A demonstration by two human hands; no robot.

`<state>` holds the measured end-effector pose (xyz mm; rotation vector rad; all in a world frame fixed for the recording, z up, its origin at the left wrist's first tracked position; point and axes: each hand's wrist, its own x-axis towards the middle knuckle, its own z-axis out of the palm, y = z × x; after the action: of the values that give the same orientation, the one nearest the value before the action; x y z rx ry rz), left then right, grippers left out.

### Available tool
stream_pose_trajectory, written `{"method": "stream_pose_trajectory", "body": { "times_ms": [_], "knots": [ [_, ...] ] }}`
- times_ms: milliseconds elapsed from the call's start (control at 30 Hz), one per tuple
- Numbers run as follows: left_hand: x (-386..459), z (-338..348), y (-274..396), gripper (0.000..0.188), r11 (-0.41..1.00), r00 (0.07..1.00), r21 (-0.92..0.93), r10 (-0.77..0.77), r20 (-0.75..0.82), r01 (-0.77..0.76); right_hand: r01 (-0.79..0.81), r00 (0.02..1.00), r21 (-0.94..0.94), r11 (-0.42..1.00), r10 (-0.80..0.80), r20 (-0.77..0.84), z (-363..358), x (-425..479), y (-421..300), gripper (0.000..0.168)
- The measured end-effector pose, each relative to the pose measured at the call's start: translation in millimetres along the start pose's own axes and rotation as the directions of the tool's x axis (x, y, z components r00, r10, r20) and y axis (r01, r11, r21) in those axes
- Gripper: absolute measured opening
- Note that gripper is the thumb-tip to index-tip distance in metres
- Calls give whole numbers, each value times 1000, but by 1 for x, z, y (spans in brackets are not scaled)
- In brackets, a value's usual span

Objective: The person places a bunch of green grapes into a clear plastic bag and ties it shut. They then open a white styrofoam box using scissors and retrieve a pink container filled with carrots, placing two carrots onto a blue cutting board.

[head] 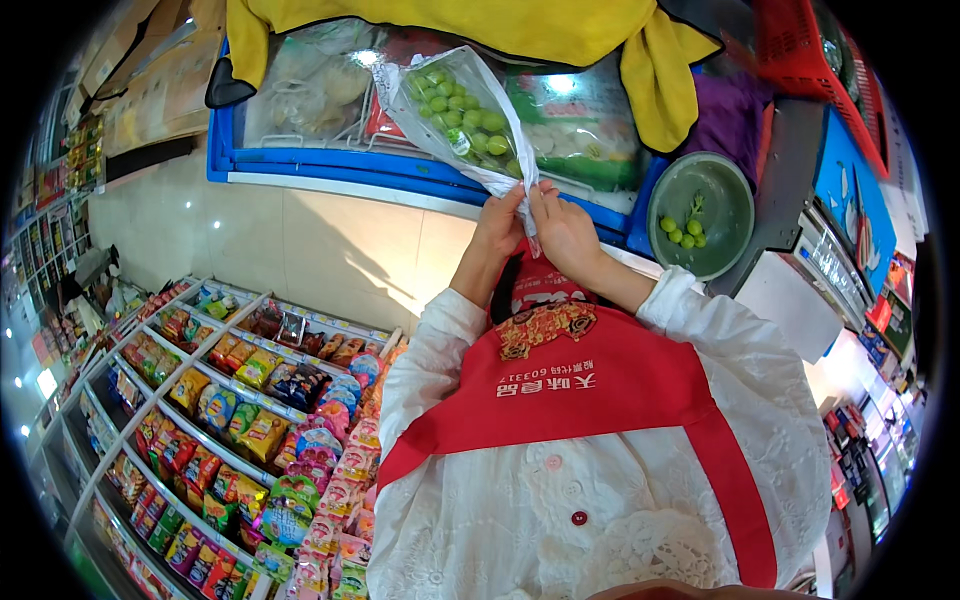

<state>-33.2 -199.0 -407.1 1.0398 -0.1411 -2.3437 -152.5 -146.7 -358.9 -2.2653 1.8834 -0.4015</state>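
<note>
A clear plastic bag with a white edge [515, 124] holds a bunch of green grapes [459, 112] and lies on the glass lid of a blue-framed chest freezer [337, 161]. At its gathered near end, my left hand [501, 219] pinches the plastic from the left. My right hand [564, 231] grips the same end from the right, fingers almost touching the left ones. A small round sticker sits on one grape. To the right, a grey-green bowl [720, 247] contains a small stem and several loose green grapes [688, 234].
A yellow cloth [480, 26] drapes over the freezer's far side. Right of it are a purple cloth [724, 124], a red plastic basket [806, 75] and a blue board [847, 195]. Snack shelves [225, 405] stand at lower left, cardboard boxes [150, 105] at upper left.
</note>
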Motion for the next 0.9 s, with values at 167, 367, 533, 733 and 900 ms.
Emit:
{"method": "stream_pose_trajectory", "body": {
  "times_ms": [167,367,533,733,900],
  "knots": [
    [-7,-3,-3,28,999,999,-8,-32,42,32,60,997,6,998,-60,-52,0,-9,-8,29],
    [-3,-35,-14,28,992,999,116,-47,-3,47,40,998,8,999,-41,42,8,-24,-35,29],
    [1,-49,1,29,978,972,32,-209,109,207,-113,980,440,891,174,-101,-5,-27,-36,21],
    [-3,-72,20,12,964,950,50,-264,166,259,-359,855,633,686,514,-72,32,-23,-37,16],
    [-12,-39,14,22,954,966,185,-252,65,236,-351,743,757,550,656,-132,-2,-53,-15,18]
  ]
}}
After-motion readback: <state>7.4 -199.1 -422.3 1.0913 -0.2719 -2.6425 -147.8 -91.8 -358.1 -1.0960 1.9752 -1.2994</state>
